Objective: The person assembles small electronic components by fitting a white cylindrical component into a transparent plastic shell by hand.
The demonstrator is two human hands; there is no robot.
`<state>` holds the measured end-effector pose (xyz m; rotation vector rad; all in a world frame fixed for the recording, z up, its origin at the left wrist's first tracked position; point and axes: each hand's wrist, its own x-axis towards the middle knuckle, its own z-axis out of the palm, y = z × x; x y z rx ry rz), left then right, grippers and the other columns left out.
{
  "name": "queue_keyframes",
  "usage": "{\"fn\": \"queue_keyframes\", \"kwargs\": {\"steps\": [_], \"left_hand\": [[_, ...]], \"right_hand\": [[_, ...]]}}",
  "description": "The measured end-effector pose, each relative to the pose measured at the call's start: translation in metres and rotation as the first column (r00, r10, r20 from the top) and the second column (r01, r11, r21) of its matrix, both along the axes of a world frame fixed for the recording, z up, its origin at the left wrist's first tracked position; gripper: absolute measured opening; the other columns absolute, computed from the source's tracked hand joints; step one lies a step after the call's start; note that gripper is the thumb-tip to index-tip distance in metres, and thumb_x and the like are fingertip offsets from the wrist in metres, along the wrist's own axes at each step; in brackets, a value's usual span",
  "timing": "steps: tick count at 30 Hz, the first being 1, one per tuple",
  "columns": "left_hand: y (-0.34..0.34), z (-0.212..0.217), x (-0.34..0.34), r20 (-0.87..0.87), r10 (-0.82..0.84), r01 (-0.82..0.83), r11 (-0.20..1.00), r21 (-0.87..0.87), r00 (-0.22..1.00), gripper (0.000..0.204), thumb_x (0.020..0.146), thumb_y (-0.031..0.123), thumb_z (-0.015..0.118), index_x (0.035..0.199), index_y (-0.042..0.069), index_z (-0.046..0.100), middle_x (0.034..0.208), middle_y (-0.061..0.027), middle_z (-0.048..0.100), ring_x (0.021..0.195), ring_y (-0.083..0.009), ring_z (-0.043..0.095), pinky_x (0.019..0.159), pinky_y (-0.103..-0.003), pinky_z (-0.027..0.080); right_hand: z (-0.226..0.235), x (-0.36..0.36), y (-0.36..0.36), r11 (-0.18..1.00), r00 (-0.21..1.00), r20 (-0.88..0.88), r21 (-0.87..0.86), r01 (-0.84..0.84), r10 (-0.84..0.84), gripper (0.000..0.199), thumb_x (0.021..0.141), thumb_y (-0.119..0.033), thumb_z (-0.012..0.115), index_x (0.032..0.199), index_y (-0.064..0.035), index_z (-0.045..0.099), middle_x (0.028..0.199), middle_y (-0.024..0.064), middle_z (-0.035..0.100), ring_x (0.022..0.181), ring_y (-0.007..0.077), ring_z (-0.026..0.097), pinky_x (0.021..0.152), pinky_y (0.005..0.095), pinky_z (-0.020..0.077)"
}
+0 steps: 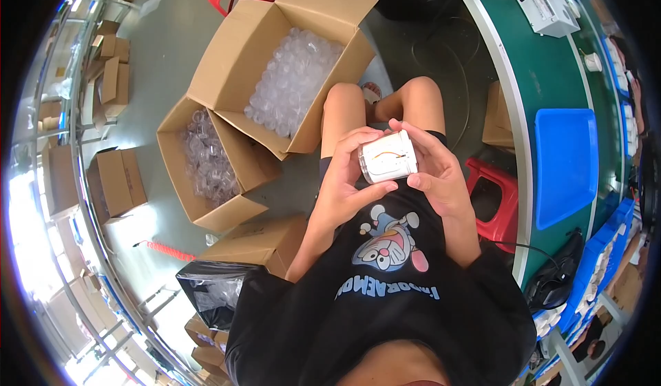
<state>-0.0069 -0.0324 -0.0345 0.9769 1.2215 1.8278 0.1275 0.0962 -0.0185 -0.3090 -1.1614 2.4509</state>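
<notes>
Above my lap I hold a small white cylinder on its side between both hands. A clear cup-like cover shows at its left end and a white rim at its right. A thin yellowish and dark wire or line runs across its side. My left hand is closed around the clear end, the thumb below and the fingers above. My right hand grips the white rim end between thumb and fingers. The palms hide part of both ends.
To the left stand a large open carton of clear plastic domes and a smaller carton of clear parts. At right, a green workbench bears a blue tray. A red stool sits beside the bench. A black-lined box is lower left.
</notes>
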Motion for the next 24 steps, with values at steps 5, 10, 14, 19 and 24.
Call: {"fn": "queue_keyframes", "kwargs": {"steps": [5,10,14,19,24], "left_hand": [[0.001,-0.001,0.004,-0.037,-0.003,0.003,1.000,0.004,0.999,0.074,0.071,-0.006,0.078,0.134,0.006,0.040,0.135,-0.0126,0.039,0.127,-0.0237,0.045,0.104,-0.037,0.041],[0.003,-0.002,0.008,-0.058,0.016,-0.016,1.000,0.005,0.998,0.075,0.071,-0.006,0.079,0.134,0.008,0.041,0.135,-0.0117,0.037,0.129,-0.0246,0.043,0.107,-0.038,0.040],[0.003,-0.004,0.008,-0.087,0.012,-0.013,1.000,-0.012,0.996,0.075,0.070,-0.007,0.079,0.133,0.008,0.041,0.135,-0.0118,0.037,0.128,-0.0248,0.044,0.105,-0.038,0.042],[0.003,-0.009,0.010,-0.087,0.023,-0.024,1.000,-0.013,0.996,0.075,0.071,-0.007,0.078,0.133,0.008,0.040,0.136,-0.0127,0.036,0.129,-0.0253,0.044,0.104,-0.037,0.043],[0.008,-0.014,0.015,-0.142,0.094,-0.088,0.995,0.042,0.985,0.074,0.072,-0.006,0.078,0.133,0.009,0.038,0.141,-0.0173,0.037,0.128,-0.0282,0.047,0.103,-0.038,0.045]], "right_hand": [[-0.002,0.001,-0.002,1.000,1.000,0.002,-0.027,0.001,-0.001,0.074,0.079,-0.012,0.077,0.142,0.0004,0.041,0.149,0.0184,0.039,0.137,0.0269,0.040,0.113,0.0399,0.0320],[-0.009,0.005,-0.003,0.997,0.999,-0.029,-0.069,0.017,-0.019,0.067,0.082,-0.001,0.070,0.142,0.0029,0.040,0.148,0.0170,0.040,0.136,0.0236,0.040,0.113,0.0372,0.0326],[-0.010,0.005,-0.003,0.995,0.999,-0.017,-0.100,0.026,-0.028,0.067,0.083,-0.001,0.069,0.142,0.0031,0.039,0.148,0.0172,0.041,0.136,0.0240,0.041,0.113,0.0374,0.0325],[-0.008,0.003,-0.001,0.996,1.000,0.002,-0.092,0.017,-0.017,0.064,0.084,-0.001,0.068,0.141,0.0031,0.040,0.148,0.0175,0.040,0.136,0.0238,0.040,0.113,0.0373,0.0324],[-0.005,0.001,-0.003,0.999,0.998,0.057,-0.045,0.007,-0.005,0.064,0.085,-0.003,0.067,0.142,0.0033,0.038,0.150,0.0175,0.036,0.138,0.0237,0.037,0.113,0.0376,0.0307]]}}
